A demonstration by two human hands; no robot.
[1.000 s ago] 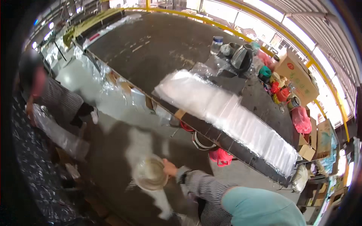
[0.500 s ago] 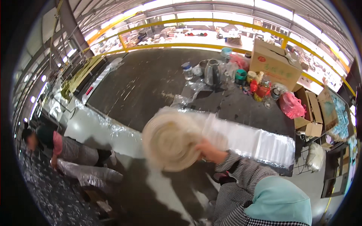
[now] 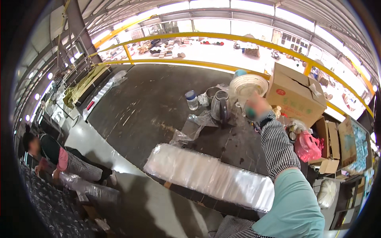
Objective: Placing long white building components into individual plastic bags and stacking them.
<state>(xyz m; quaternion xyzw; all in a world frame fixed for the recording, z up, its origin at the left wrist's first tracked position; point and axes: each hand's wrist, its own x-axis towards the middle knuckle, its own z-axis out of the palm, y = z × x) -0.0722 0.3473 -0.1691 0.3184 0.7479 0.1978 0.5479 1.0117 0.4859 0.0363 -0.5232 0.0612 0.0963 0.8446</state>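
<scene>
My right hand (image 3: 258, 106) reaches over the cluttered back right part of the dark table (image 3: 139, 103). It is smeared by motion, and I cannot make out its fingers. Right by the hand is a cream, round, ringed thing that looks like a straw hat (image 3: 249, 84), its hollow side up among the jars and bags. Whether the hand still touches its rim is unclear. A green container (image 3: 250, 112) is partly hidden behind the hand. My left hand is out of view.
A steel kettle (image 3: 219, 106), a blue-lidded jar (image 3: 191, 100), a cardboard box (image 3: 295, 91) and a pink bag (image 3: 307, 146) stand around. Flat clear plastic bags (image 3: 210, 174) lie along the near edge. Another person (image 3: 75, 158) bends at far left. A yellow railing (image 3: 198, 35) runs behind.
My right hand has carried the straw hat from in front of the table to its back right, among the containers. The plastic bags, partly covered before, now show fully.
</scene>
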